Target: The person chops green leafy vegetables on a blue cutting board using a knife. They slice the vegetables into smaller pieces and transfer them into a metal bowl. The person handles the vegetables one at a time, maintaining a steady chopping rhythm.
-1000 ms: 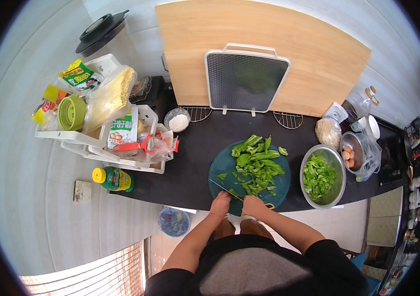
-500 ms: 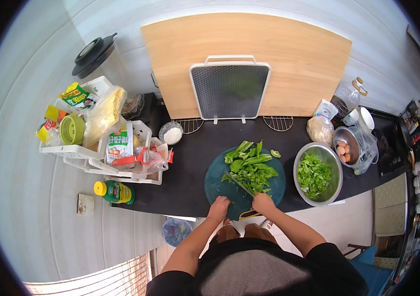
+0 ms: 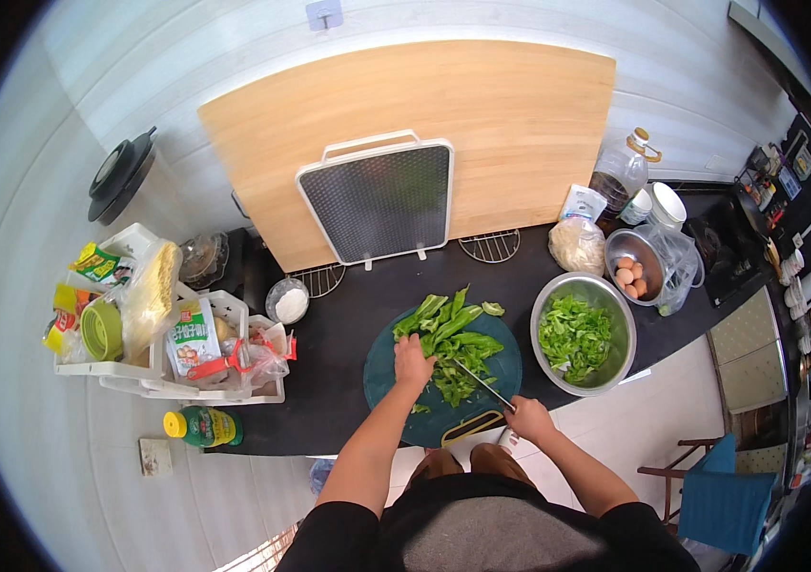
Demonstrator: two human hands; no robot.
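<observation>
Cutting board (image 3: 381,377) on counter (image 3: 324,410), bowl (image 3: 625,334) right, baskets (image 3: 105,369) left.
Vegetables (image 3: 467,348) on board; chopped pieces (image 3: 572,334) in bowl; eggs (image 3: 629,274) in second bowl (image 3: 623,246), farther right. Tray (image 3: 381,205) behind board, before panel (image 3: 520,124).

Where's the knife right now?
In the head view, the knife is in the right hand, its blade over the right side of the teal board, near the green vegetables.

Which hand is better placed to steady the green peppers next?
Probably the left hand: it is right at the green peppers, whereas the right hand grips the knife.
</observation>
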